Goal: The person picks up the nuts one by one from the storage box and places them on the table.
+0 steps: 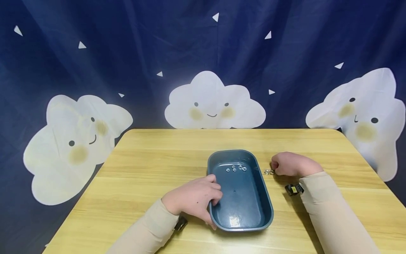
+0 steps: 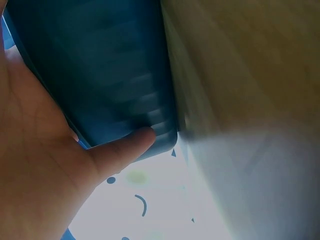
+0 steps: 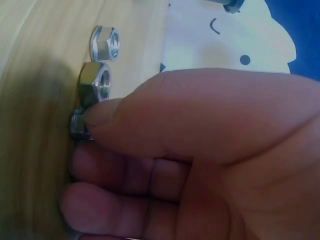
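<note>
The right hand [image 1: 295,164] is resting low, wrist bent, its fingers curling inward; thumb and forefinger are drawing nearly together, pinching a nut [image 3: 77,126] just above the wood. The left hand [image 1: 196,194] is arching over the near-left rim of a tray [image 1: 241,220], gripping it: fingers are curling inside, while the thumb is pressing along the outer wall.

In the right wrist view, a second nut [image 3: 88,89] is sitting just beside the pinched one, toward 1 o'clock, and a third nut [image 3: 102,45] is following on the same line. Seen from the head, this row is lying between the right hand and the tray, at the hand's 9 o'clock.

Inside the tray, five loose nuts [image 1: 234,170] are gathering toward 12 o'clock. The right sleeve [image 1: 336,211] is coming in from 5 o'clock, the left sleeve [image 1: 142,229] from 8. The table [image 1: 158,155] is carrying everything; a cloth [image 1: 190,42] is hanging beyond, at 12.
</note>
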{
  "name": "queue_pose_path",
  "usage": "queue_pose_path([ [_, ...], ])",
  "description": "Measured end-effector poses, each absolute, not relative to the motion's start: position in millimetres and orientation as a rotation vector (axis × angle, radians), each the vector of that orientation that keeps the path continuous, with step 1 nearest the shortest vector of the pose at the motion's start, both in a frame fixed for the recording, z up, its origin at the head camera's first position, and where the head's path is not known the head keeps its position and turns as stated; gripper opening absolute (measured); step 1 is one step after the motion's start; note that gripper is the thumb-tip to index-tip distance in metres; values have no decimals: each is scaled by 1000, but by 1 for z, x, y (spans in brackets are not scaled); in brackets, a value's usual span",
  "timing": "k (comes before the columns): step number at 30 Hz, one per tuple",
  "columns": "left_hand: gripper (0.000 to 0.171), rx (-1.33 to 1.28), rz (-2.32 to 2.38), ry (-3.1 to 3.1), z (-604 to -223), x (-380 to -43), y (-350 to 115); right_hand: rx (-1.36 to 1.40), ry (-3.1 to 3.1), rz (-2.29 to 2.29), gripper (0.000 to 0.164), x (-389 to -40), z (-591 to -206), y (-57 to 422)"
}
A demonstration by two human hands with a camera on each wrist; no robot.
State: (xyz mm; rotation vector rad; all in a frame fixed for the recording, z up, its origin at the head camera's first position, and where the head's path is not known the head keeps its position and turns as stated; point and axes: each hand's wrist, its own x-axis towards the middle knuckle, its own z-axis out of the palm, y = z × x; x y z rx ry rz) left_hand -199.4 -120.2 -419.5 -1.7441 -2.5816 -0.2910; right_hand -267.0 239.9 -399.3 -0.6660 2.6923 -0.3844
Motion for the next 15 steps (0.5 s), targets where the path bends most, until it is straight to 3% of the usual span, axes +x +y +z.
queue_pose_path([
  [15,60,-1759,-339,-2582,-419,-199,-121,-763,2812,-413,12,-254,-367,222],
])
